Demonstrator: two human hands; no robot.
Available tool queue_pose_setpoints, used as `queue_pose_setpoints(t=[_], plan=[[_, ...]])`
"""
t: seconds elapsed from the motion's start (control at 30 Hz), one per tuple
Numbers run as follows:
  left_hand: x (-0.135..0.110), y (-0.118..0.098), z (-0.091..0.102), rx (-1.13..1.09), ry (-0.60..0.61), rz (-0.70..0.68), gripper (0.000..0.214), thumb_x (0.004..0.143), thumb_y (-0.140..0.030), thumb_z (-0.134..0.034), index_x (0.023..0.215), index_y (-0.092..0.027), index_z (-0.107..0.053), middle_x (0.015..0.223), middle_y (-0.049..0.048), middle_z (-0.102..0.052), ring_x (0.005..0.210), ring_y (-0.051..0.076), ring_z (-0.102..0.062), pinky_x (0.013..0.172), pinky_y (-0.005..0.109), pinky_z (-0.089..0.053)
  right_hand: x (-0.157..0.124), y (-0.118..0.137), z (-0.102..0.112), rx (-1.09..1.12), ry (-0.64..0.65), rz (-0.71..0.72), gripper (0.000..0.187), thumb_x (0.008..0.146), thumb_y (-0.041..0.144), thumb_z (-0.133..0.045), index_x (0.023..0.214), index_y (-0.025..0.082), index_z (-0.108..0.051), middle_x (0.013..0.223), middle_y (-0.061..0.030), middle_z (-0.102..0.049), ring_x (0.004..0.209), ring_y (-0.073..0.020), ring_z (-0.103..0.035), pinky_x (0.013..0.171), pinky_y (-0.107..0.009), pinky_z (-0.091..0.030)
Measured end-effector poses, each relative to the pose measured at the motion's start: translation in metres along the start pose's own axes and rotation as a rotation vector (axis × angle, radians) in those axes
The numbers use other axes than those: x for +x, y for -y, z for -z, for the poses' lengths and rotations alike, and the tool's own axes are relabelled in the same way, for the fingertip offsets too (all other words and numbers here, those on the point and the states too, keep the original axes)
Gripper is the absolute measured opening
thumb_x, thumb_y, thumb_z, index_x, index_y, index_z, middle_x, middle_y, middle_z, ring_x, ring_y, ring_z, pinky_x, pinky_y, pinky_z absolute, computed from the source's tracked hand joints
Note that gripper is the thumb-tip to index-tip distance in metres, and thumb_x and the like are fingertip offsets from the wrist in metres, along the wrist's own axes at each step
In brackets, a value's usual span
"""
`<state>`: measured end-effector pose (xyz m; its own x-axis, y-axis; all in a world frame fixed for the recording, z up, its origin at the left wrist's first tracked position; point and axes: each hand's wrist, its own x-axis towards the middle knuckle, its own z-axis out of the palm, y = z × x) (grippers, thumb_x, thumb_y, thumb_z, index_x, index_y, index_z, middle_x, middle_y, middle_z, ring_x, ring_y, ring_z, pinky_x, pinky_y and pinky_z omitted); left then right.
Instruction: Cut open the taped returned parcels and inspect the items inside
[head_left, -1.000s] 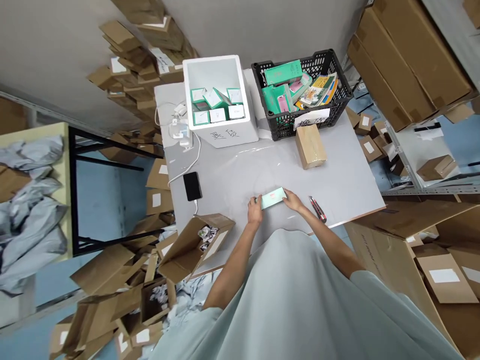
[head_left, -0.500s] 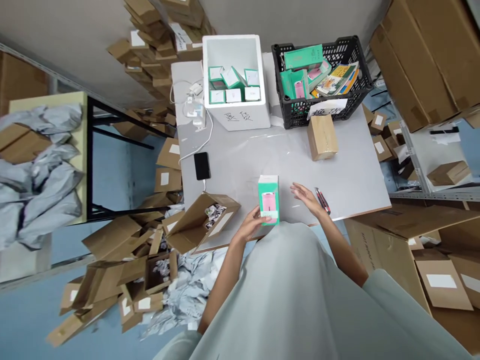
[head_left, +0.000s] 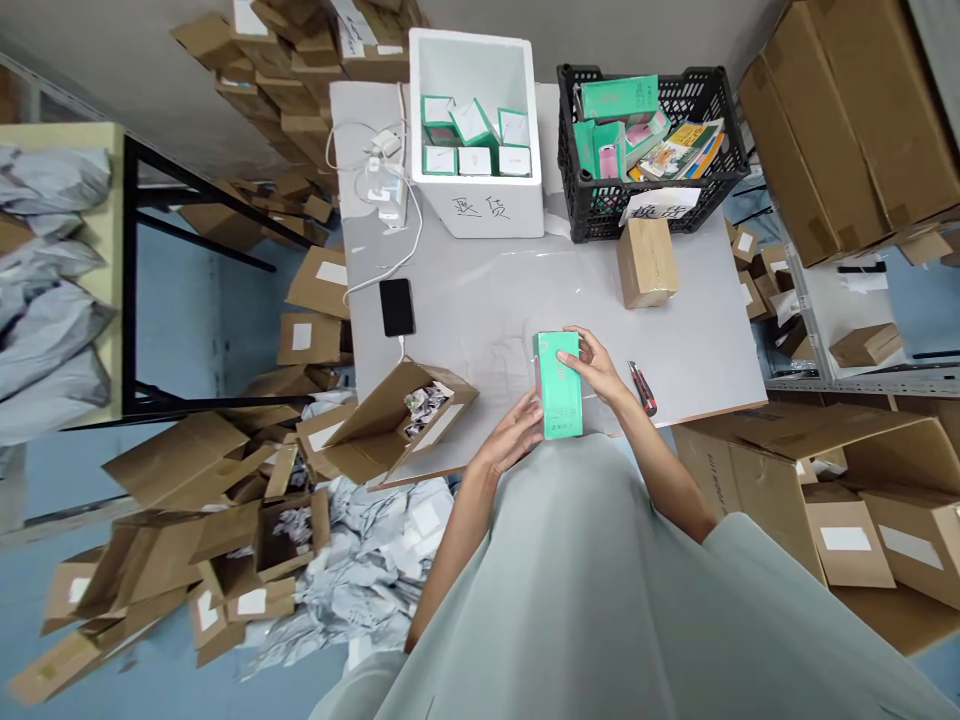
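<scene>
A green product box (head_left: 561,390) is held up over the near edge of the table, a plain green face with faint print towards me. My right hand (head_left: 596,368) grips its upper right side, thumb on the face and fingers behind the top edge. Close against the box's lower left side is my left hand (head_left: 514,435), its fingers loosely stretched; whether they touch the box is hard to tell. A red and black box cutter (head_left: 643,388) lies right of my right hand. To the left, an open carton (head_left: 367,430) with crumpled paper inside leans at the table edge.
At the back of the table (head_left: 480,290) stand a white foam box (head_left: 480,208) with several green boxes and a black crate (head_left: 574,215) of boxes and booklets. A small brown carton (head_left: 646,265) sits before the crate. A phone (head_left: 397,307) lies on a cable at left.
The green box has turned from its pink-pictured face to a plain green one. My right hand has come left and taken hold of it, while my left hand's grip has loosened.
</scene>
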<state>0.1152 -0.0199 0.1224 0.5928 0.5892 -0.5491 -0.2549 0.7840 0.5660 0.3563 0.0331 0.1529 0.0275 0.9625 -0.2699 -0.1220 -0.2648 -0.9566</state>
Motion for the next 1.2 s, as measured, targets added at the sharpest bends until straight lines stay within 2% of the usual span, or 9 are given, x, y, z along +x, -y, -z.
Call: queue_pose_setpoints(t=[0.1,0.27,0.5,0.6,0.73,0.87,1.0,1.1,1.2], plan=[[-0.001,-0.002,0.002,0.090,-0.078,-0.046,0.102,0.083,-0.041,-0.102,0.171,-0.035,-0.053,0.164,0.0153,-0.066,0.137,0.034,-0.074,0.106,0.045,-0.066,-0.002,-0.010,-0.003,-0.089,-0.125,-0.026,0.080,0.077,0.073,-0.095,0.138,0.031,-0.065,0.135,-0.0082,-0.075,0.106,-0.0256,-0.074,0.095,-0.041,-0.067],[-0.004,0.002,0.008,0.099,-0.110,-0.046,0.105,0.073,-0.040,-0.108,0.166,-0.030,-0.059,0.156,0.0163,-0.071,0.128,0.033,-0.078,0.096,0.039,-0.068,-0.004,-0.007,-0.007,-0.121,-0.133,-0.037,0.079,0.078,0.076,-0.092,0.138,0.030,-0.068,0.135,-0.0089,-0.075,0.104,-0.0253,-0.074,0.096,-0.042,-0.066],[-0.024,0.003,0.044,-0.141,0.157,0.105,0.092,0.074,-0.047,-0.106,0.155,-0.024,-0.068,0.134,0.0141,-0.083,0.117,0.033,-0.083,0.104,0.045,-0.067,-0.018,0.016,-0.013,-0.009,-0.003,-0.082,0.078,0.087,0.080,-0.082,0.148,0.033,-0.069,0.148,-0.0072,-0.073,0.140,-0.0289,-0.065,0.104,-0.038,-0.063],[-0.025,-0.001,0.048,-0.115,0.181,0.149,0.091,0.074,-0.044,-0.107,0.154,-0.025,-0.069,0.136,0.0134,-0.081,0.117,0.031,-0.082,0.102,0.042,-0.067,-0.024,0.017,-0.024,0.044,-0.020,-0.053,0.071,0.087,0.079,-0.083,0.137,0.029,-0.073,0.135,-0.0061,-0.077,0.127,-0.0270,-0.071,0.102,-0.036,-0.063],[-0.018,-0.012,0.038,0.051,0.130,0.119,0.088,0.084,-0.035,-0.101,0.163,-0.035,-0.061,0.149,0.0103,-0.074,0.127,0.028,-0.077,0.101,0.037,-0.065,-0.033,0.009,-0.030,-0.093,-0.211,-0.001,0.065,0.083,0.072,-0.090,0.126,0.027,-0.074,0.129,-0.0063,-0.076,0.103,-0.0226,-0.073,0.090,-0.033,-0.063],[-0.010,-0.015,0.028,0.161,0.115,0.068,0.103,0.081,-0.035,-0.104,0.170,-0.036,-0.054,0.148,0.0119,-0.075,0.136,0.032,-0.072,0.108,0.041,-0.061,-0.043,0.001,-0.027,-0.204,-0.355,-0.040,0.064,0.085,0.072,-0.087,0.129,0.028,-0.072,0.129,-0.0068,-0.075,0.088,-0.0202,-0.070,0.076,-0.033,-0.062],[-0.009,-0.011,0.024,0.183,0.110,0.061,0.111,0.074,-0.039,-0.107,0.171,-0.033,-0.054,0.144,0.0140,-0.076,0.137,0.036,-0.071,0.109,0.046,-0.061,-0.056,0.004,-0.022,-0.201,-0.343,-0.023,0.066,0.085,0.072,-0.089,0.133,0.030,-0.071,0.143,-0.0091,-0.071,0.109,-0.0253,-0.074,0.089,-0.036,-0.066],[-0.010,-0.012,0.019,0.202,0.123,0.062,0.110,0.073,-0.041,-0.108,0.170,-0.032,-0.055,0.143,0.0145,-0.076,0.135,0.036,-0.072,0.109,0.046,-0.061,-0.065,0.013,-0.019,-0.193,-0.320,0.049,0.065,0.087,0.068,-0.089,0.138,0.032,-0.071,0.157,-0.0112,-0.062,0.138,-0.0300,-0.066,0.108,-0.041,-0.064],[-0.014,-0.015,0.009,0.235,0.109,0.036,0.110,0.073,-0.040,-0.108,0.169,-0.031,-0.056,0.144,0.0150,-0.076,0.137,0.037,-0.070,0.110,0.046,-0.060,-0.068,0.021,-0.014,-0.167,-0.268,0.091,0.057,0.092,0.066,-0.085,0.135,0.032,-0.071,0.162,-0.0123,-0.059,0.148,-0.0318,-0.062,0.115,-0.044,-0.060]])
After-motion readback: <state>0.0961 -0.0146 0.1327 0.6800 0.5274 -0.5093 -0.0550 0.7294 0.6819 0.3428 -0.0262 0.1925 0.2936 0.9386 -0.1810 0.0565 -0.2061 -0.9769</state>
